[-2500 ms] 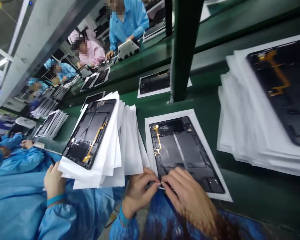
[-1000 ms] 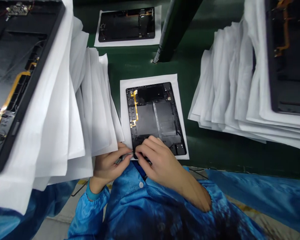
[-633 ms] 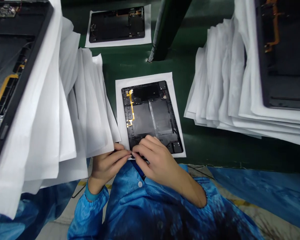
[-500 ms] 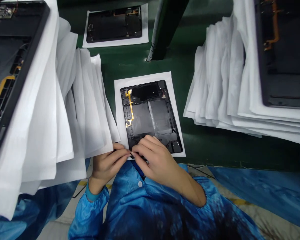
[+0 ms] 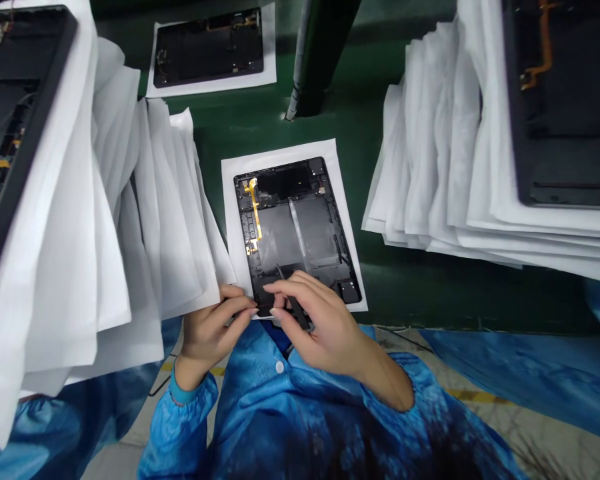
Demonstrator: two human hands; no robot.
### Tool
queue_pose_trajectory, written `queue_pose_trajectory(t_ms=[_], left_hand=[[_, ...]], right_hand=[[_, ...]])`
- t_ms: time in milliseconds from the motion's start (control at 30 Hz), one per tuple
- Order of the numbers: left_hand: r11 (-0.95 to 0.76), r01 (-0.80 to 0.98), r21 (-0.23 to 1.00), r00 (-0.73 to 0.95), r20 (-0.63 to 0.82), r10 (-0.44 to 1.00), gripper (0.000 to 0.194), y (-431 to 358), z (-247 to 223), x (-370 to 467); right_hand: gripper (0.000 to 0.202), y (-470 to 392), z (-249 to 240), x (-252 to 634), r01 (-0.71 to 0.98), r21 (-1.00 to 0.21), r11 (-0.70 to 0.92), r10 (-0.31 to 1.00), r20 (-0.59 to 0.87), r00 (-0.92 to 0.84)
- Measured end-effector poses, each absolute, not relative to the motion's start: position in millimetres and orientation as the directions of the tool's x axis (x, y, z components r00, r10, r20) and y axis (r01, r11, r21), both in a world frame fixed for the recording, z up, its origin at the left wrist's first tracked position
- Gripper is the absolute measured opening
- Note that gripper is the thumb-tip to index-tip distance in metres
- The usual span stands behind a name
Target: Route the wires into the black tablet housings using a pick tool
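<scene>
A black tablet housing (image 5: 300,233) with a gold flex strip (image 5: 256,213) on its left side lies on a white sheet (image 5: 230,193) in front of me. My left hand (image 5: 223,327) is at the housing's lower left corner, thumb and fingertips pinched together; what is between them is too small to make out. Over the lower edge, my right hand (image 5: 320,317) holds dark tweezers (image 5: 297,312), their thin tip pointing up and left over the housing.
Stacked white sheets with a housing (image 5: 23,60) on top rise at the left; a similar stack with another housing (image 5: 570,107) is at the right. A further housing (image 5: 210,50) lies at the back, beside a dark post (image 5: 325,57).
My right hand's fingertips have moved apart from my left fingertips, and the tweezers now show in it. The view has shifted slightly, while my left hand keeps its place at the corner.
</scene>
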State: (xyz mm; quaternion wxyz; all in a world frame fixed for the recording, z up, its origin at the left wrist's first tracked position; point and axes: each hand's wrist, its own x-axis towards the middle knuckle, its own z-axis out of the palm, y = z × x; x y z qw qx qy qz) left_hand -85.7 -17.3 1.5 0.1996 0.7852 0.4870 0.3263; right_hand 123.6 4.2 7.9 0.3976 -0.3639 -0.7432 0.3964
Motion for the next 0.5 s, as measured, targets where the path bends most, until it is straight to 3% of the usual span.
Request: queue_pose_trajectory(t_ms=[167, 500], left_hand=[[-0.441, 0.631, 0.638, 0.305, 0.319, 0.897, 0.01, -16, 5, -83], [-0.438, 0.639, 0.632, 0.306, 0.314, 0.899, 0.009, -15, 6, -83]], right_hand=[[0.041, 0, 8, 130, 0.137, -0.894, 0.426, 0.839, 0.334, -0.43], [0.027, -12, -6, 131, 0.252, -0.739, 0.625, 0.766, 0.517, -0.383]])
